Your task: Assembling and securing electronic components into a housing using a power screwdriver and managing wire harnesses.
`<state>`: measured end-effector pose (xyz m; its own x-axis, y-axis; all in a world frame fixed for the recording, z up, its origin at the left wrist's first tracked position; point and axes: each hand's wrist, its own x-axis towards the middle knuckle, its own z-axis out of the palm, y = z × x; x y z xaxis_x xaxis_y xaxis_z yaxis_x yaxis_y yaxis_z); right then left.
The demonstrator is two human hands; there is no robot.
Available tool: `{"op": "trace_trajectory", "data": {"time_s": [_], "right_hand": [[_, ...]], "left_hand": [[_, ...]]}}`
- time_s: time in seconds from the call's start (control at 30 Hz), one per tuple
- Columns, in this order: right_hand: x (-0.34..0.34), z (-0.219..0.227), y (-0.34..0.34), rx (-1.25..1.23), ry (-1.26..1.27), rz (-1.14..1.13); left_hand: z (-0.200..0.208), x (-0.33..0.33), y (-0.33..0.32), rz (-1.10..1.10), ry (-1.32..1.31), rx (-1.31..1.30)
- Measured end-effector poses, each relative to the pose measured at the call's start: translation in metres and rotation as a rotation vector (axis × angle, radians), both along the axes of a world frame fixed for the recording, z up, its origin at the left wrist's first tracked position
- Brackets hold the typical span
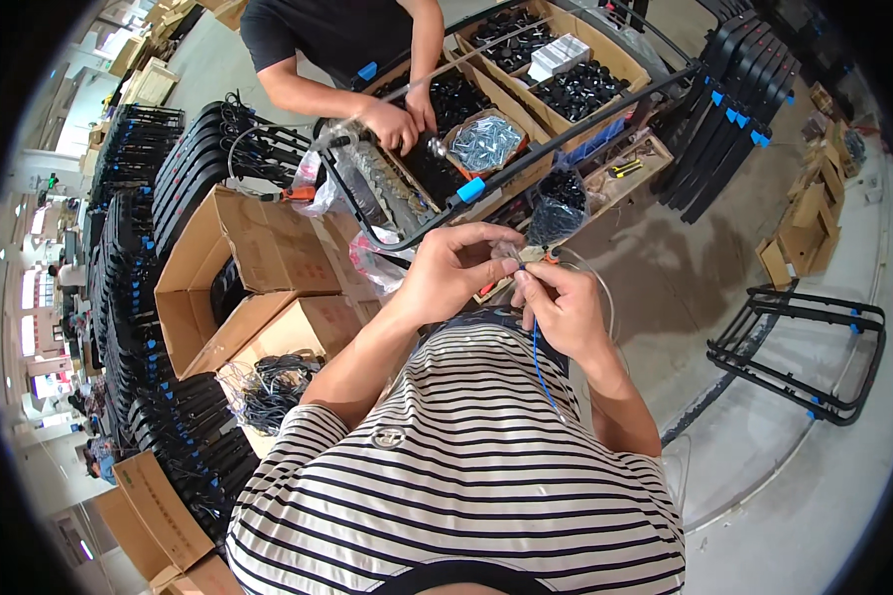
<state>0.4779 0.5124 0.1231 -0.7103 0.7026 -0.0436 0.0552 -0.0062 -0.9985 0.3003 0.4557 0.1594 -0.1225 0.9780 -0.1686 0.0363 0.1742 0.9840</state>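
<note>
In front of my striped shirt, my two hands meet at the fingertips. My left hand (448, 273) is closed, pinching a small clear plastic-looking piece (507, 252) between thumb and fingers; its exact kind is too small to make out. Closed beside it, my right hand (569, 305) pinches a thin blue wire (538, 359) that hangs down against the shirt. The wire's upper end is hidden between the fingertips. Just beyond the right fingers shows an orange part (551, 256), with a clear hose (610, 288) looping past the wrist.
Ahead stands a black-framed bench with cardboard boxes of black parts (577, 91) and a tray of screws (486, 144). Across it, a co-worker's hands (395, 127) handle parts. Open cartons (268, 248) and bundled black cables (273, 389) lie left; a black frame (799, 352) rests on the floor right.
</note>
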Motion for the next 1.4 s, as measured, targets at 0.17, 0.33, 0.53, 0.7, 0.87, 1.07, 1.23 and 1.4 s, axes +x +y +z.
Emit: {"op": "trace_trajectory", "data": {"time_s": [0.17, 0.33, 0.53, 0.7, 0.87, 1.07, 1.23, 1.4], "right_hand": [[0.002, -0.01, 0.0, -0.073, 0.0, -0.052], [0.008, -0.039, 0.011, -0.259, -0.052, 0.001], [-0.011, -0.093, 0.004, -0.379, -0.057, 0.077], [-0.056, -0.118, -0.004, -0.504, -0.03, 0.095], [-0.107, -0.136, -0.028, -0.438, -0.111, -0.014], [-0.154, -0.197, -0.036, -0.636, -0.104, 0.041], [-0.202, -0.236, -0.044, -0.58, -0.177, -0.285], [-0.223, -0.245, -0.045, -0.663, -0.129, -0.451]], "left_hand": [[-0.023, 0.004, -0.002, 0.06, 0.137, 0.064], [-0.046, -0.001, -0.001, -0.038, 0.138, -0.118], [-0.102, -0.027, -0.017, -0.02, -0.061, -0.189], [-0.128, -0.059, -0.03, 0.173, -0.669, -0.391], [-0.158, -0.098, -0.047, 0.271, -0.568, -0.385], [-0.205, -0.154, -0.051, 0.024, -0.112, -0.334], [-0.207, -0.191, -0.042, 0.145, 0.452, -0.177], [-0.226, -0.221, -0.036, -0.071, 0.772, 0.003]]}}
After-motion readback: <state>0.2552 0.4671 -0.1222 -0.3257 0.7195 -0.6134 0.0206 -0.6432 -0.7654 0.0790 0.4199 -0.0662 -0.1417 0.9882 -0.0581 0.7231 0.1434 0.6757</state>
